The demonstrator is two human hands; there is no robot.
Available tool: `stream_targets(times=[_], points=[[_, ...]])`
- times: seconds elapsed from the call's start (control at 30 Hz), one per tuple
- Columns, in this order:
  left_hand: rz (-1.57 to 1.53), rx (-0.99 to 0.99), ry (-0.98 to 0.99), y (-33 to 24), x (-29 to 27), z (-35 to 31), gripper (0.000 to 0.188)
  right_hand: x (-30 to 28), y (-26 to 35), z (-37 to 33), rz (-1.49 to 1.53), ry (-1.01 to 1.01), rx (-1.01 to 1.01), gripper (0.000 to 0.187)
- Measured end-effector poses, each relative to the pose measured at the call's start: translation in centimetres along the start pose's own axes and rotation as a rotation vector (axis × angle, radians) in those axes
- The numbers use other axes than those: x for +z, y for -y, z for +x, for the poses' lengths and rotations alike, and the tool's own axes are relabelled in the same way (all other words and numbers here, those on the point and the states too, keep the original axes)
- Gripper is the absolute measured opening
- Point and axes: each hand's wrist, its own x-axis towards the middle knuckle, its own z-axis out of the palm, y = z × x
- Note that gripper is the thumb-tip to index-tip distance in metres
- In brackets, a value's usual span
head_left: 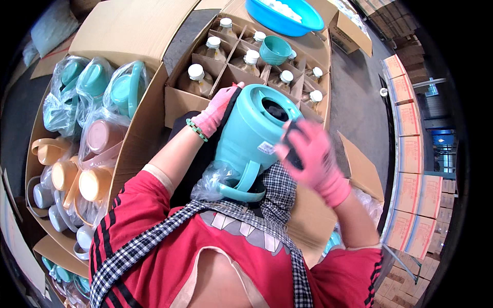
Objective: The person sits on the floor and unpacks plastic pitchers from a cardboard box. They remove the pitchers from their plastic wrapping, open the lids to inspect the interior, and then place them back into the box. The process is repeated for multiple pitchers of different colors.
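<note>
A teal thermos jug [241, 126] lies tilted over my lap, its round end with a dark opening facing up and away. Its looped teal handle [251, 177] points toward me, and a crumpled clear plastic bag [213, 179] clings to the lower end. My left hand [218, 110], in a pink and black glove, grips the jug's left side. Beside the opening, on the right, is my right hand [310, 156], gloved alike and smeared by motion. A dark patch shows at its fingers; whether that is glove or a held thing cannot be made out.
Ahead stands a divided carton [177, 102] of white-capped bottles [213, 49], with a teal cup [275, 50] on its dividers. Behind it sits a blue basin [308, 23] of small white pieces. At left, a carton [138, 128] holds bagged jugs [95, 79]. Stacked boxes [408, 154] line the right.
</note>
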Motion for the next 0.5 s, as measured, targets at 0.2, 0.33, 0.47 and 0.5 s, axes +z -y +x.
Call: stream_targets(times=[0.2, 0.33, 0.47, 0.5], points=[[-0.636, -0.129, 0.429, 2.0, -2.6, 2.5, 0.032, 8.4, 3.2, -4.0, 0.029, 0.33, -0.173, 0.036], [-1.195, -0.434, 0.358, 3.6, -5.4, 3.7, 0.029, 9.2, 3.0, -3.7, 0.007, 0.404, -0.174, 0.031], [-1.537, -0.576, 0.294, 4.9, -8.4, 4.2, 0.034, 8.9, 2.0, -3.6, 0.039, 0.346, -0.137, 0.036], [-1.584, -0.569, 0.264, 4.8, -8.5, 4.2, 0.035, 8.7, 1.6, -3.9, 0.047, 0.259, -0.109, 0.037]])
